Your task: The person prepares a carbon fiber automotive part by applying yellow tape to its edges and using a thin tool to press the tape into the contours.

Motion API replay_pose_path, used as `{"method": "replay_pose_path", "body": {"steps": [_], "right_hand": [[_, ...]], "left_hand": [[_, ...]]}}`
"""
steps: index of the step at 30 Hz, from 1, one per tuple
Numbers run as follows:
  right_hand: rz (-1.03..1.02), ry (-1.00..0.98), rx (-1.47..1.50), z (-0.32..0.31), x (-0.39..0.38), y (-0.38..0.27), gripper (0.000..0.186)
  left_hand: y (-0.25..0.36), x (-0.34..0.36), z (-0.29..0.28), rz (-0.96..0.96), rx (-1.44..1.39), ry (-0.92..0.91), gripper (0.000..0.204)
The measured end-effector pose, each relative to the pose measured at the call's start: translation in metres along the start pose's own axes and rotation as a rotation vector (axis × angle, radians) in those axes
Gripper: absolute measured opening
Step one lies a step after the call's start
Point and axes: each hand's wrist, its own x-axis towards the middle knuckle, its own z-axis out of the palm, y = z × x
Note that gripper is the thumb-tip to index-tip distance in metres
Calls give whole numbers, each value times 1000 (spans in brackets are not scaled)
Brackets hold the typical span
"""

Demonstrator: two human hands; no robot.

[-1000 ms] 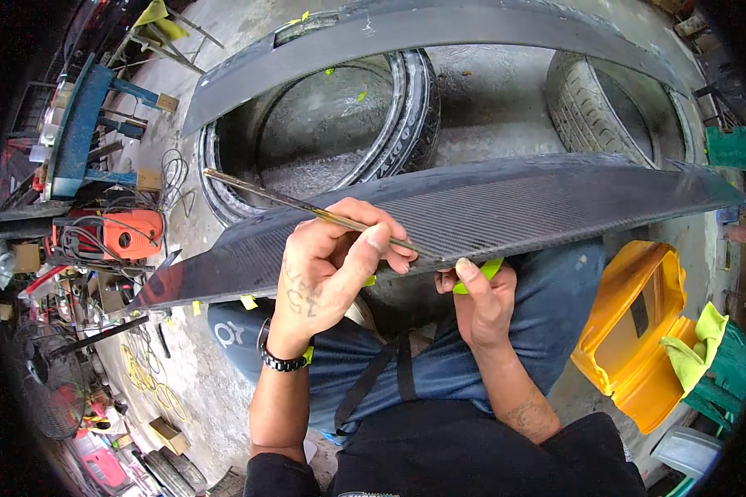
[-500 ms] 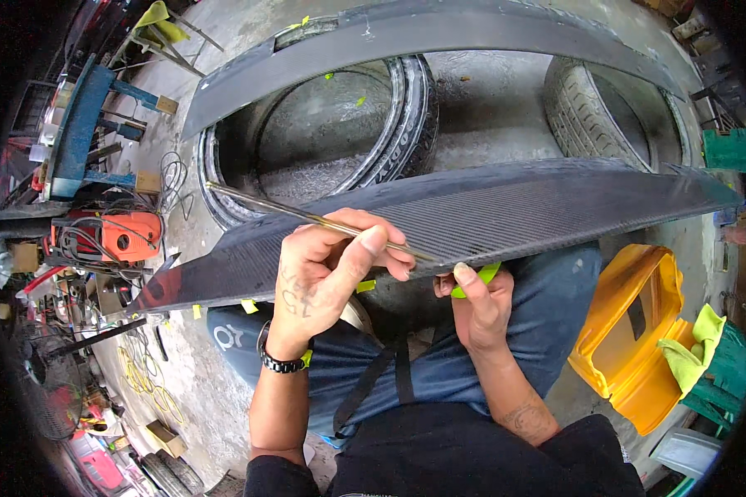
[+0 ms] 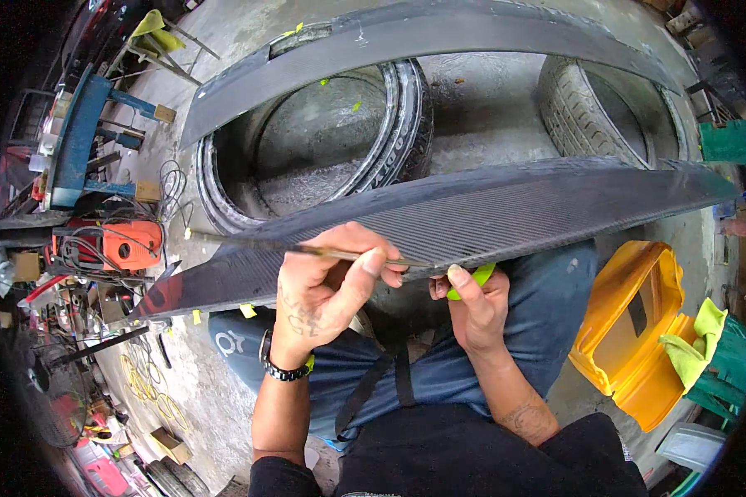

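Observation:
A long, dark carbon-fibre panel point(image 3: 506, 205) with a woven sheen lies across my knees. My left hand point(image 3: 327, 290) pinches a thin brownish rod-like tool point(image 3: 327, 252), whose exact kind I cannot make out. The tool's far end is blurred and points left; its other end meets the panel's near edge by my right hand. My right hand point(image 3: 479, 308) grips that near edge, thumb on top and fingers partly hidden below. A yellow-green tape strip point(image 3: 472, 280) shows between its thumb and fingers. Small yellow tape bits point(image 3: 248, 311) stick to the edge further left.
Beyond the panel, two tyres point(image 3: 402, 137) point(image 3: 584, 108) carry another long dark panel point(image 3: 439, 45). An open yellow case point(image 3: 609, 377) stands at right, with a green cloth point(image 3: 698, 344) beside it. An orange machine point(image 3: 131, 243) and a blue stand point(image 3: 75, 137) are at left.
The tool's far left end has swung downward and lies flatter. My left hand has shifted down slightly, while my right hand keeps its grip on the edge.

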Motion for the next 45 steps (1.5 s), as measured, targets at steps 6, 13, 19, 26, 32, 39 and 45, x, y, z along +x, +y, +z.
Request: {"method": "replay_pose_path", "body": {"steps": [6, 13, 19, 26, 32, 39, 45], "right_hand": [[12, 5, -152, 1, 0, -4, 9], [9, 29, -138, -3, 0, 0, 10], [31, 59, -97, 3, -1, -3, 10], [-2, -1, -61, 0, 2, 0, 12], [-3, -15, -86, 1, 3, 0, 13], [16, 7, -83, 2, 3, -1, 13], [21, 16, -89, 4, 2, -2, 13]], "left_hand": [[13, -8, 5, 337, 490, -21, 11], [10, -40, 33, 304, 621, 161, 19], [1, -49, 38, 73, 214, 306, 16], [23, -21, 16, -277, -45, 180, 20], [34, 8, -4, -466, -17, 40, 25], [49, 38, -8, -489, 41, -125, 22], [52, 72, -15, -478, 132, -350, 22]]}}
